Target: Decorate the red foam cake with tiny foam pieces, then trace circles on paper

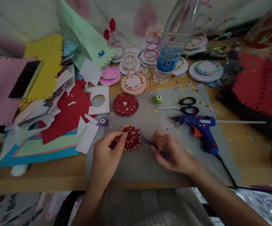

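A small dark-red disc (133, 142) with yellow and pink stars round its rim and over its face lies on the grey cutting mat (126, 171). At the disc's left side, my left hand (110, 150) pinches thumb and forefinger together; what is between them is too small to make out. My right hand (171, 152) is closed round a slim, dark pointed tool (147, 141), its tip over the disc's right part. Just behind lies a larger dark-red disc (125, 104) with pale dots and a light knob in its middle.
Scissors (182, 106), a blue glue gun (200, 125) with a glue stick, and green (158, 99) and purple (103, 121) punches lie on the mat. A water bottle (167, 59) stands behind, among decorated paper discs (133, 84). Paper scraps (72, 106) and a phone (25, 80) are left.
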Tool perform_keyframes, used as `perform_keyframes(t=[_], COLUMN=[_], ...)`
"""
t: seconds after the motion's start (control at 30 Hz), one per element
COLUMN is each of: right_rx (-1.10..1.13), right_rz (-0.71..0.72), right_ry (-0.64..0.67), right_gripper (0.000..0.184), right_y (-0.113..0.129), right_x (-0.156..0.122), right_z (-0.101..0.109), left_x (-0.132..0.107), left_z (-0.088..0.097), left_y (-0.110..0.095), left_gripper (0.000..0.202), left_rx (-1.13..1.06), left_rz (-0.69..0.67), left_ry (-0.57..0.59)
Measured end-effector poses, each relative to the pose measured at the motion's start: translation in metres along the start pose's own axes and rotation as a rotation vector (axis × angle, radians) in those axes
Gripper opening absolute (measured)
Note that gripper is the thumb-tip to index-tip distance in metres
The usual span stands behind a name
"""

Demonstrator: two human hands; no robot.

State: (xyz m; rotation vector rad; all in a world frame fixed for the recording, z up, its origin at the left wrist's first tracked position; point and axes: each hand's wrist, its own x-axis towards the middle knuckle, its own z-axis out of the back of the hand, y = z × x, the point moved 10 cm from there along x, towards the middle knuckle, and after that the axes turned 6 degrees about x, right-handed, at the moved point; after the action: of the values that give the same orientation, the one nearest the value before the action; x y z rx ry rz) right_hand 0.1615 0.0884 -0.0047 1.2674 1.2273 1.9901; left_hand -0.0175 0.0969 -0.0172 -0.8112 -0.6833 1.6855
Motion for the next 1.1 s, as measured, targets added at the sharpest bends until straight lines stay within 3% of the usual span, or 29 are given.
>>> perform_keyframes(t=[0.6, 1.1], right_rx=[-0.042, -0.072], right_rz=[0.008, 0.049], right_ry=[0.012, -0.076], right_gripper=[0.031, 0.031], right_y=[0.0010, 0.0101], right_x=[0.0044, 0.0057], right_z=[-0.0026, 0.0062], left_x=[0.0001, 0.0026], left_z=[0.0029, 0.0047], left_y=[-0.0031, 0.0012], left_gripper=[0.015, 0.018], left_rx=[0.032, 0.046], left_rz=[-0.007, 0.004], left_ry=[-0.033, -0.052])
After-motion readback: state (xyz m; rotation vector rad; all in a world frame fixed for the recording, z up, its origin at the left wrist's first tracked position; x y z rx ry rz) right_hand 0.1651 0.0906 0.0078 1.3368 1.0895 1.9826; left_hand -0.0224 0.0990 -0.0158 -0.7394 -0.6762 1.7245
